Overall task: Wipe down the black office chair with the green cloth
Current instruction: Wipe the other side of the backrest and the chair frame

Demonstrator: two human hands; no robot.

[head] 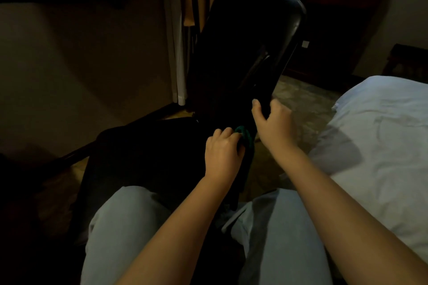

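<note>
Ok, mid-wipe: L hand (222,152) bunched round the cloth (245,134), pressing it into the seat/back joint of the chair (250,37); R hand (272,122) clamped on the backrest's right edge to steady it. Next prob drag cloth up the back or out over the seat, w/ R hand bracing so chair can't swivel. Room: knees (129,220) close to seat front, bed (382,146) tight on the right, curtain (178,53) just past the back.

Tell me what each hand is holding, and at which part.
The left hand grips the bunched green cloth; the right hand holds the black chair by its backrest's lower side edge.
</note>
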